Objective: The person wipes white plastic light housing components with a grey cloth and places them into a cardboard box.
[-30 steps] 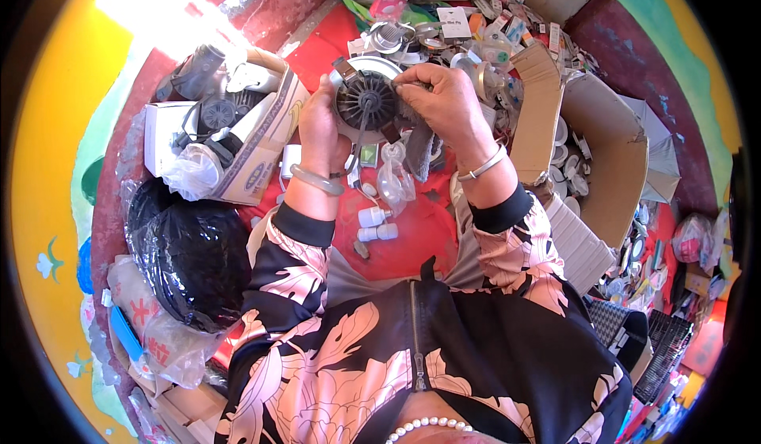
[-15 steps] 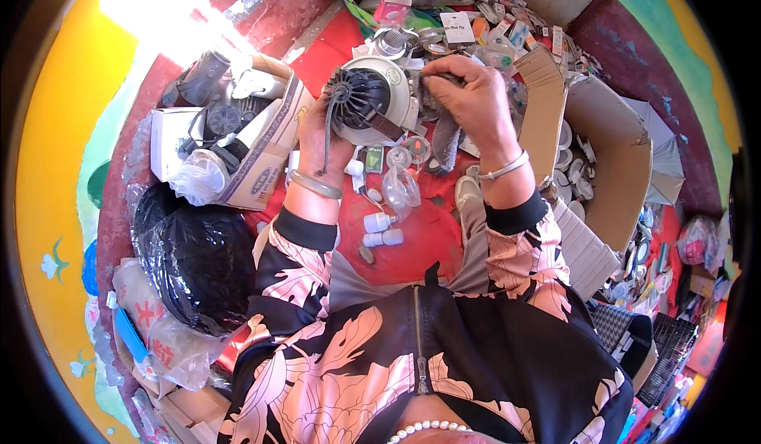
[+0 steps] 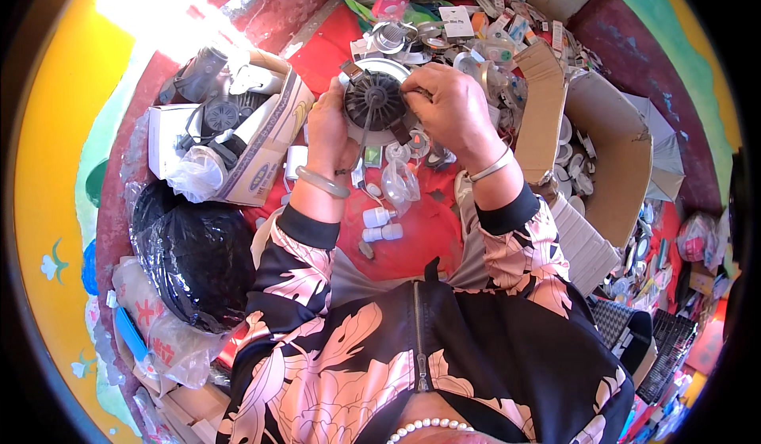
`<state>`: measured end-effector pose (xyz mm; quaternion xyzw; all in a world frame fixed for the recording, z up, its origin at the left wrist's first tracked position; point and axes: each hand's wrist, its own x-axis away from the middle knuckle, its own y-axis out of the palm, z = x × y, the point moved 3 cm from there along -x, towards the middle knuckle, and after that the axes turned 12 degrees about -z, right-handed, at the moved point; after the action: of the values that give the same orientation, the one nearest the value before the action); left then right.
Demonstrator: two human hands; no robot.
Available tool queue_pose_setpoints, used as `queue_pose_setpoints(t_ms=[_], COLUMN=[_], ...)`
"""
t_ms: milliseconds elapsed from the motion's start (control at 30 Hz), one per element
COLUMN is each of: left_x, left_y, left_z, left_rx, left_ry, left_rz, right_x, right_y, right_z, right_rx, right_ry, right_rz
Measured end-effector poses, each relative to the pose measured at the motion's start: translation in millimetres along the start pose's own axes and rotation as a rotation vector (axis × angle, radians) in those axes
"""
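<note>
lamp fitting (image 3: pixel 374 99) between two hands, head view
it is held above the far part of the red cloth (image 3: pixel 420 246), beyond two white bulbs (image 3: pixel 378 218) toward the near edge. the left hand (image 3: pixel 326 125) is curled round its left rim and has hold of it; the right hand (image 3: pixel 452 107) is at the opposite rim, fingers bent in close, but what they grip, if anything, cannot be told. the black finned back faces up; its clips (image 3: pixel 351 70) line up far left to near right, the cable (image 3: pixel 369 124) toward the person.
</note>
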<state>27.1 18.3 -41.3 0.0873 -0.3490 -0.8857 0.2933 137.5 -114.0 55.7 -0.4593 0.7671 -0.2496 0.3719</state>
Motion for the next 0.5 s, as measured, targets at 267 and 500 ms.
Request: queue_pose_setpoints(t_ms=[267,500], left_x=[7,4], left_y=[12,-1], left_z=[12,2], left_rx=[0.250,0.227], left_ry=[0.013,-0.002], left_rz=[-0.115,-0.046], right_x=[-3,-2], right_y=[-18,0], right_z=[23,8], right_rx=[-0.735,-0.091], right_ry=[0.251,0.075], right_rz=[-0.020,-0.086])
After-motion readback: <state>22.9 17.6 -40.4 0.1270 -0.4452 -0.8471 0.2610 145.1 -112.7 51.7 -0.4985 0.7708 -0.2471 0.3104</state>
